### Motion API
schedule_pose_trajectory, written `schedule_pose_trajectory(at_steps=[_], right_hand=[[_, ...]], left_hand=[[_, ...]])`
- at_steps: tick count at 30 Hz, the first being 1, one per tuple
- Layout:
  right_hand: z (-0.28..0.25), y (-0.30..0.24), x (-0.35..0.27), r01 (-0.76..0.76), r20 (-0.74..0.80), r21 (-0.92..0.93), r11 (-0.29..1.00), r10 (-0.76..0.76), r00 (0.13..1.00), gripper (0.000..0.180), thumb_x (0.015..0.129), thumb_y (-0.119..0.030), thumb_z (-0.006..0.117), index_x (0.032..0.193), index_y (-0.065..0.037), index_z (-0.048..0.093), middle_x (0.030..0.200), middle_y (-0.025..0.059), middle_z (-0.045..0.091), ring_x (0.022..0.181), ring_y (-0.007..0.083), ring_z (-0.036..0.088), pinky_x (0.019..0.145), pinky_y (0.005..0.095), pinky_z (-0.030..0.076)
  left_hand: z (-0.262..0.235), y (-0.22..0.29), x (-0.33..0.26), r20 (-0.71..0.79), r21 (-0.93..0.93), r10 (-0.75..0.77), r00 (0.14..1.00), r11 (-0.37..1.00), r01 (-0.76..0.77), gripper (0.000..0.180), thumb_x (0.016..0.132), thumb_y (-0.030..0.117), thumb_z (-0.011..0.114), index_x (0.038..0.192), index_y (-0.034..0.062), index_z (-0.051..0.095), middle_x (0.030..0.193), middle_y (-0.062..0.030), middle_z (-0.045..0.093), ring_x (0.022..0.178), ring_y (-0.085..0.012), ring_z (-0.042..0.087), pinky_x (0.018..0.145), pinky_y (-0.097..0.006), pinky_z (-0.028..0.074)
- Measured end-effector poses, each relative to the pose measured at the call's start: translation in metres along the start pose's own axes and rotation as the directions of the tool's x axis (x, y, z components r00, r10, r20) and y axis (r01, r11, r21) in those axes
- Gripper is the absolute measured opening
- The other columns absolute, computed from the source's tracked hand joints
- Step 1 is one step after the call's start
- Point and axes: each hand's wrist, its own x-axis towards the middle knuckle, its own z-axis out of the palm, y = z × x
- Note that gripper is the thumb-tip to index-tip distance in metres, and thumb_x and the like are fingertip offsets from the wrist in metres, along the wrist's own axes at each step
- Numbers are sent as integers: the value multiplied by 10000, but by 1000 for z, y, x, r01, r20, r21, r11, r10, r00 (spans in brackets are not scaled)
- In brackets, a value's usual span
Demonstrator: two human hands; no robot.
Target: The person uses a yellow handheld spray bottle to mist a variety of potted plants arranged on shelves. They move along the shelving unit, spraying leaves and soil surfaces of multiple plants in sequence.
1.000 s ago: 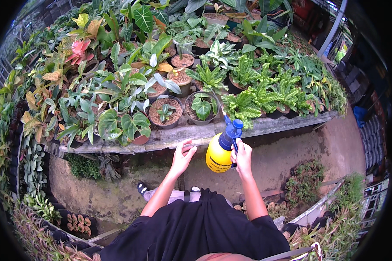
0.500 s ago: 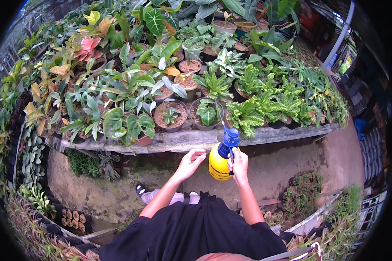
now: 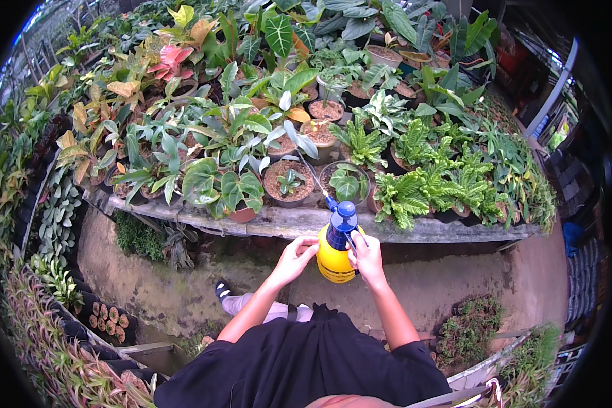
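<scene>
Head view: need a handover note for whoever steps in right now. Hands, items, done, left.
Right hand: gripping the yellow plastic spray bottle with blue pump top, held over the ground in front of the bench.
Left hand: fingers against the bottle's left side, steadying it.
Bottle's thin nozzle points at the two round brown pots with small green plants on the front edge of the grey concrete bench.
Done: cannot tell which plants are already wet; no spray visible.
Left: probably the front-row pots first, then the ferns to the right.
</scene>
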Motion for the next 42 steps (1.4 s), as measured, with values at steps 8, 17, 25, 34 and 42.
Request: schedule_pose_trajectory(at_steps=[8,17,25,34,42], right_hand=[[17,8,11,28,23,53,998,-29,999,348,877,-276,401,650,-21,469,404,-6,376,304,56,315,305,197,230],[48,26,13,49,69,14,999,-50,996,369,875,-316,399,676,-19,493,444,2,426,357,54,366,348,187,273],[51,44,-2,169,301,-398,902,-46,953,297,871,-280,426,912,7,492,719,67,573,655,116,547,631,262,440],[56,-44,0,543,474,-696,469,-267,839,238,766,-287,557,795,-52,569,622,108,569,577,256,575,547,326,452],[102,-29,33,780,660,-622,66,-492,568,243,761,-275,559,634,-78,496,656,57,479,603,226,537,469,350,424]], left_hand=[[-19,-2,-12,-84,-26,-11,996,1000,8,242,846,164,483,1032,10,498,949,-59,558,851,-118,528,747,-262,421],[-5,14,-25,204,-254,-119,972,952,170,476,898,401,274,1089,20,486,1062,-101,547,1028,-171,493,839,-310,392],[1,11,-6,99,-436,-321,942,837,331,438,846,515,315,769,132,514,581,52,397,502,-63,333,498,-218,254],[-9,18,-21,-45,-481,-367,929,823,302,364,865,376,379,729,54,476,563,-14,476,448,-86,450,435,-207,362],[-3,37,-43,-163,-209,-148,975,971,112,398,882,294,340,598,41,456,475,-4,415,377,-77,378,380,-216,302]])
